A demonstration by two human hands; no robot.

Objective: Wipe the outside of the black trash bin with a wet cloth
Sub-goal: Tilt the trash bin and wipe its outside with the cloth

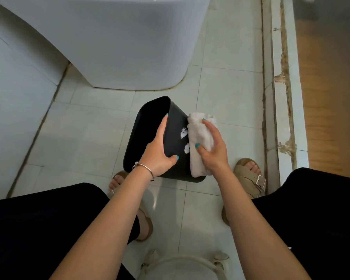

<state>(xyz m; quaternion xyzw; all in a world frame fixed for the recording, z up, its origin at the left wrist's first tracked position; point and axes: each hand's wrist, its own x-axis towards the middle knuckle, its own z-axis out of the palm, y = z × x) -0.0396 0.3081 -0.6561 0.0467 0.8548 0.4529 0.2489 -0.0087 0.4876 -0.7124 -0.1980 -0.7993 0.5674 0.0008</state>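
black trash bin point(150, 126) tilted, left hand point(160, 152) on rim, cloth point(200, 142) against side

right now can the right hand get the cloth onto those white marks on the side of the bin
Probably yes: the right hand presses the cloth on the bin right beside the white marks, nothing between; the left hand grips the rim.

The plastic trash bin point(176, 126) is black with white marks; the folded cloth point(200, 142) white; the tiled floor point(101, 126) pale grey.
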